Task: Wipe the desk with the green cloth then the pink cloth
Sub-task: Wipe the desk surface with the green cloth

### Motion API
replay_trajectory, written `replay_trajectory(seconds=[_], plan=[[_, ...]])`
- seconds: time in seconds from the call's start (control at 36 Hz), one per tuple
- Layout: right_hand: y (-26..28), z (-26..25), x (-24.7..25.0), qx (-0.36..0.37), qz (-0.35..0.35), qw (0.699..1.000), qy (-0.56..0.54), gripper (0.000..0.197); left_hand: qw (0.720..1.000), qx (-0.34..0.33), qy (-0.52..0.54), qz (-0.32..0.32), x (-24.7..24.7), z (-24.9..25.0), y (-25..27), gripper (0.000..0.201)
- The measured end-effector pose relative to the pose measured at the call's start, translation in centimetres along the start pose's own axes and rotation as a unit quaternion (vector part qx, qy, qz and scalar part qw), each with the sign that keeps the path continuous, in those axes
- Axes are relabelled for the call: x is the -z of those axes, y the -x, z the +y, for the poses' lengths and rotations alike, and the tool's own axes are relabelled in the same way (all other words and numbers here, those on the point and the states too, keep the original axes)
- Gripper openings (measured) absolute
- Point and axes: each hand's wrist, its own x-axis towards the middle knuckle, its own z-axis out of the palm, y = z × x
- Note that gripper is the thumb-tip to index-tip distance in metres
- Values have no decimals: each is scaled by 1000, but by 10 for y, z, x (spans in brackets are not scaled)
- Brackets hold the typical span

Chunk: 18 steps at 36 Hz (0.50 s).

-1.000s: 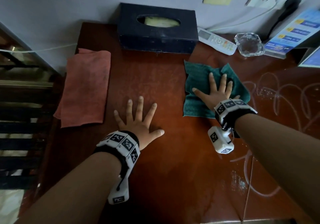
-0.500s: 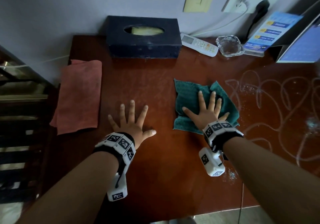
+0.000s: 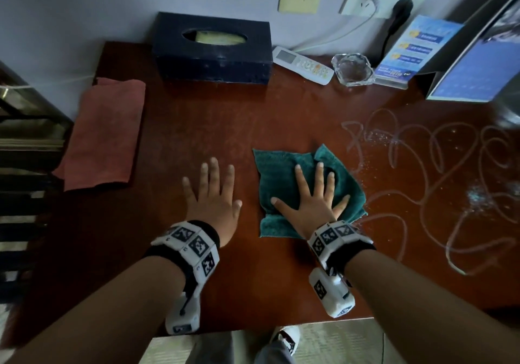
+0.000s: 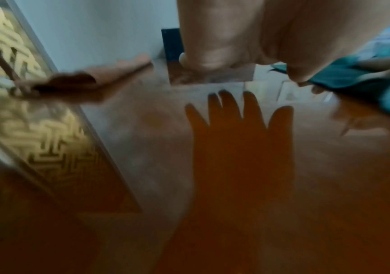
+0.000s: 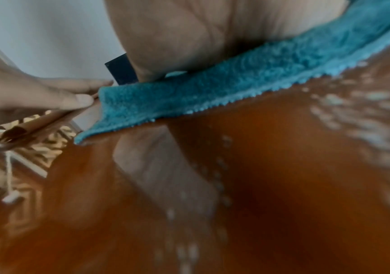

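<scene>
On the green cloth (image 3: 284, 177) my right hand (image 3: 312, 203) lay flat, fingers spread, pressing it to the desk (image 3: 225, 115). Just beside it my left hand (image 3: 213, 197) rested flat on bare wood, holding nothing. The pink cloth (image 3: 104, 132) lay at the left edge, well apart.

Bare desk (image 3: 197, 127) lies across the middle of the head view, between the tissue box (image 3: 212, 51) at the top and the two hands at the bottom. The pink cloth (image 3: 104, 135) blocks the left edge. The left hand (image 3: 211, 197) lies flat just left of the green cloth (image 3: 281, 175). At upper right, a remote (image 3: 302, 65), a glass ashtray (image 3: 353, 69), a leaflet stand (image 3: 405, 56) and a tilted board (image 3: 472, 73) crowd the wall. White scribbles (image 3: 422, 172) cover otherwise open desk at right.
</scene>
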Motion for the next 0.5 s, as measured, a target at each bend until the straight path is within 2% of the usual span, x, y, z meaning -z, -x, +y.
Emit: replay_trajectory(seconds=[0.11,0.28,0.5], plan=[[15,10,-6,25,11,1000,11,89,999,-4,35,-20,-17,24,9,65],[33,32,-14,77,0,996,38,88,996,23,56,-62,-26,38,7,65],[48,57,-15,159,-30,984,80,88,996,32,54,-66,-28,37,4,67]])
